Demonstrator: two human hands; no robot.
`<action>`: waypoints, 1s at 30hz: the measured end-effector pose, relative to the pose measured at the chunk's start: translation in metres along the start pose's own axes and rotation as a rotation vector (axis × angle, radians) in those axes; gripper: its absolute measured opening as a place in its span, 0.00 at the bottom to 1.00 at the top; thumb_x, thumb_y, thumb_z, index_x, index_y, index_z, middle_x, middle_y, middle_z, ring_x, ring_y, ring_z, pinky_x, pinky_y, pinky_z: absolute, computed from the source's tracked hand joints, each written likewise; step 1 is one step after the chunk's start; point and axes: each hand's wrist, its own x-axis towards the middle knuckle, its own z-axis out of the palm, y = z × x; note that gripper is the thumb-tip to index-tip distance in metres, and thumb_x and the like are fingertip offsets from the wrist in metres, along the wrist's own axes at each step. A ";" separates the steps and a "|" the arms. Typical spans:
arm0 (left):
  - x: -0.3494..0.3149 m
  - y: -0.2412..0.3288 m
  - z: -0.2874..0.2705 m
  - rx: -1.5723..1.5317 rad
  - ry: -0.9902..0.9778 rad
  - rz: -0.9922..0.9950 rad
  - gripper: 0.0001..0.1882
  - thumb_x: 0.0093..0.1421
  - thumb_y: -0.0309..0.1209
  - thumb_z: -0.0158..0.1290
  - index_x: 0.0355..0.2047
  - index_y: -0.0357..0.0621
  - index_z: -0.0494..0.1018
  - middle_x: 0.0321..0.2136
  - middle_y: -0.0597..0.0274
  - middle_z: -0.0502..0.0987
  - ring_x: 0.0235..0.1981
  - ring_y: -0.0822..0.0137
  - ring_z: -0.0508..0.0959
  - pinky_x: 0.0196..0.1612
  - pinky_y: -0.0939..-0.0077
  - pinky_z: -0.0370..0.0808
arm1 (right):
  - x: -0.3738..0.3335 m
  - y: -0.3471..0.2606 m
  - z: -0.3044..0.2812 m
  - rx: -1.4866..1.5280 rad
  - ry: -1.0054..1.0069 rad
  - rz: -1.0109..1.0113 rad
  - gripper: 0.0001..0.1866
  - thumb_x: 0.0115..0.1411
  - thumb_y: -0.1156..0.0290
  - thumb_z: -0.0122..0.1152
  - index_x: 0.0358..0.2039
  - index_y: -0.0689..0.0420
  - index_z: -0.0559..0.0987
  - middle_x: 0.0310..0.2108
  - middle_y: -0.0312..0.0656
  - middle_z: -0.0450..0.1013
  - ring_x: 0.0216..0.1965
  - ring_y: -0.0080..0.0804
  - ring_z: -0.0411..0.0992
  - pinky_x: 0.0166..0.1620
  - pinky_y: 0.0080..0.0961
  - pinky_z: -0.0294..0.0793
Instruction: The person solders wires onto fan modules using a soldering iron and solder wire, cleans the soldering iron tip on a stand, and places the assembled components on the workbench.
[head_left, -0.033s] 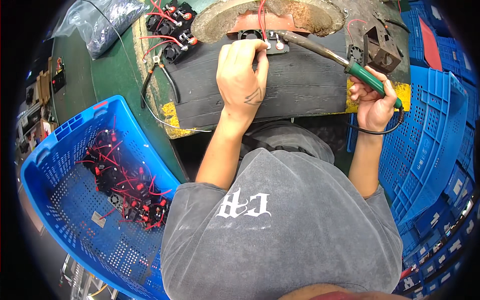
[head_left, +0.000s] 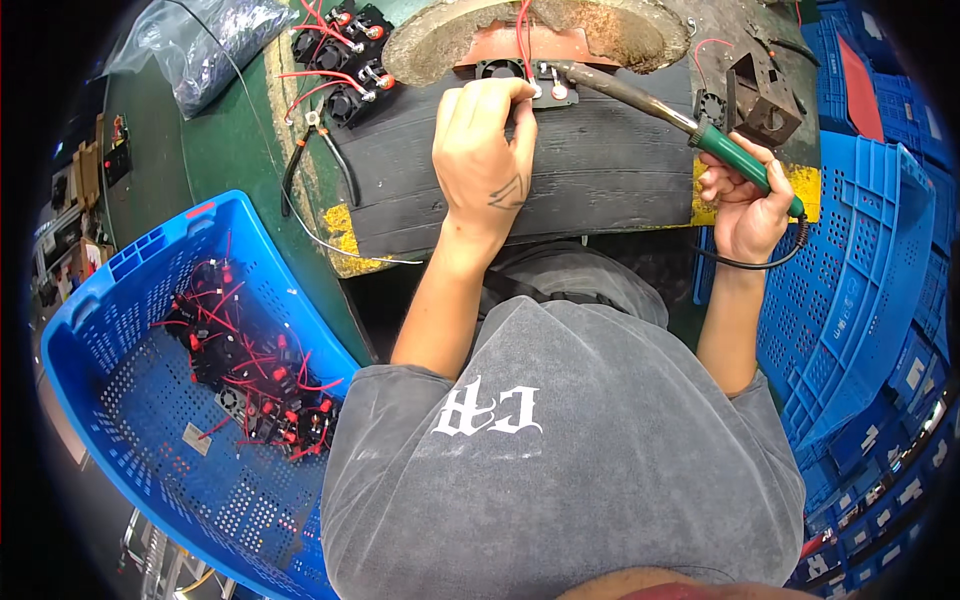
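A soldering iron (head_left: 738, 152) with a green handle is gripped in my right hand (head_left: 745, 200). Its dark metal shaft slants up and left, and the tip meets a small black fan module (head_left: 550, 97) beside its terminals. My left hand (head_left: 485, 145) reaches over that module's left part, thumb and forefinger pinched at the end of a red wire (head_left: 524, 40) by one terminal. The fingers partly cover the wire end and the fan. The module lies on dark boarding (head_left: 600, 165), against an orange-brown block (head_left: 535, 46).
Several finished-looking fan modules (head_left: 345, 105) with red wires lie at the upper left, near cutting pliers (head_left: 315, 150). A blue crate (head_left: 75, 320) at left holds many wired modules. A rusty metal bracket (head_left: 765, 100) stands at upper right; blue crates (head_left: 850, 270) are stacked at right.
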 end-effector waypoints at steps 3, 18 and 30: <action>0.001 0.000 -0.001 0.011 0.003 -0.002 0.10 0.48 0.18 0.59 0.31 0.42 0.77 0.27 0.64 0.78 0.27 0.65 0.74 0.34 0.74 0.72 | -0.001 -0.001 0.001 -0.003 -0.006 0.001 0.28 0.66 0.55 0.38 0.47 0.70 0.72 0.35 0.66 0.76 0.27 0.42 0.78 0.29 0.27 0.79; -0.001 0.002 -0.003 -0.081 -0.018 -0.026 0.11 0.47 0.17 0.58 0.32 0.41 0.74 0.29 0.60 0.77 0.31 0.58 0.74 0.36 0.70 0.72 | -0.014 -0.004 0.002 -0.093 -0.026 -0.061 0.28 0.67 0.55 0.34 0.49 0.67 0.73 0.36 0.64 0.77 0.26 0.38 0.77 0.30 0.27 0.77; 0.003 -0.004 0.004 -0.064 0.004 -0.019 0.10 0.48 0.18 0.58 0.32 0.42 0.75 0.29 0.60 0.77 0.31 0.59 0.74 0.37 0.69 0.72 | -0.005 -0.006 0.008 -0.124 -0.012 -0.060 0.28 0.67 0.55 0.34 0.49 0.67 0.72 0.36 0.63 0.77 0.26 0.37 0.77 0.29 0.26 0.77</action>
